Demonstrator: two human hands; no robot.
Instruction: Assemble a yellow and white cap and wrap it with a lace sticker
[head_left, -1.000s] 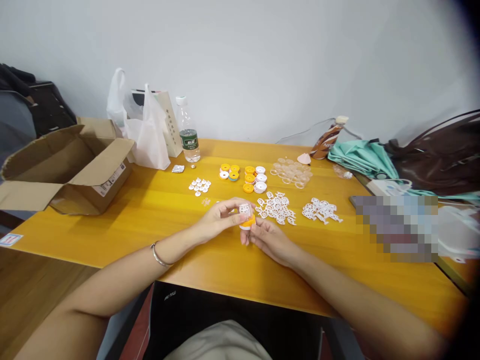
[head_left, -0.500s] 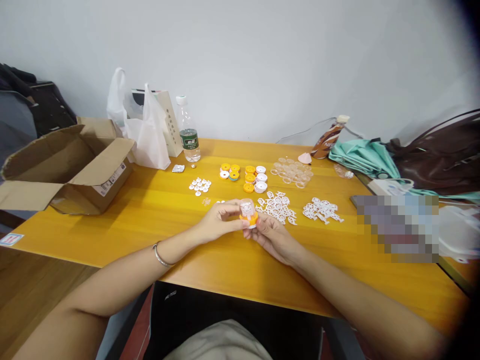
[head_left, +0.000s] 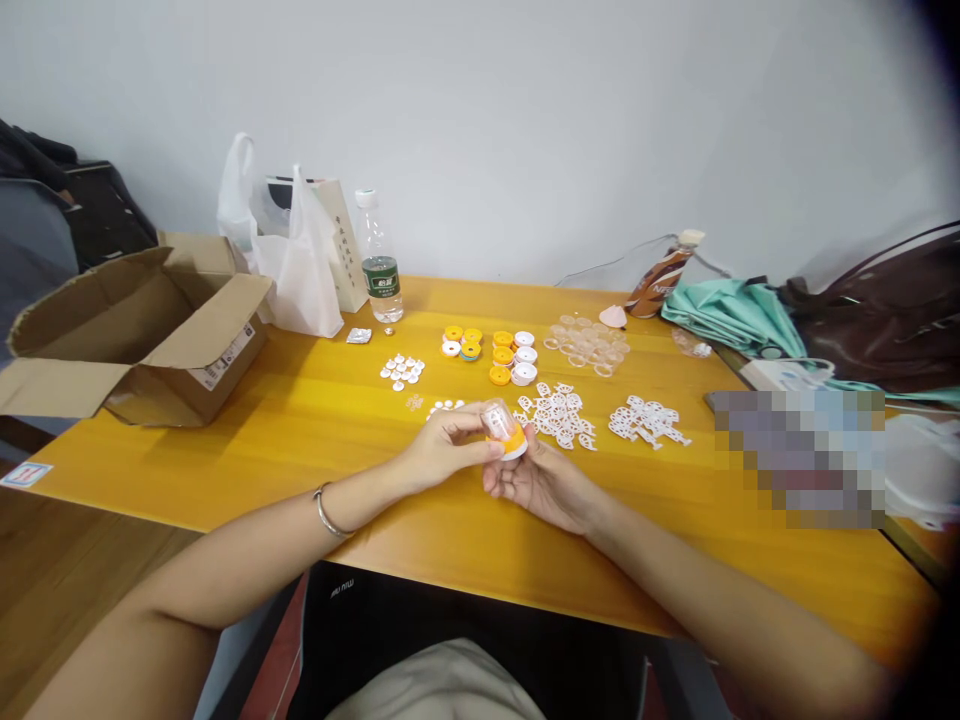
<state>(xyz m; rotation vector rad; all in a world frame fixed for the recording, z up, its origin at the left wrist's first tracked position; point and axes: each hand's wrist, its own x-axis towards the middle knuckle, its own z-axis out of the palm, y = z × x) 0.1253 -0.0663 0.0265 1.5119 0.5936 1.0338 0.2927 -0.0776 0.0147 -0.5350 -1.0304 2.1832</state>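
Both my hands meet over the middle of the yellow table. My left hand, with a bracelet on its wrist, pinches a small round piece with a clear dome top and an orange base. My right hand cups the same piece from below, palm up, fingers curled on it. Just beyond my hands lie heaps of white flat plastic parts, and a second heap sits further right. Behind them stand orange and white caps and clear rings.
An open cardboard box sits at the left. White plastic bags and a water bottle stand at the back. A brown drink bottle, teal cloth and a dark bag fill the right side.
The domed piece has shifted slightly right and tilted between my fingers. My right hand has turned more palm-up beneath it.
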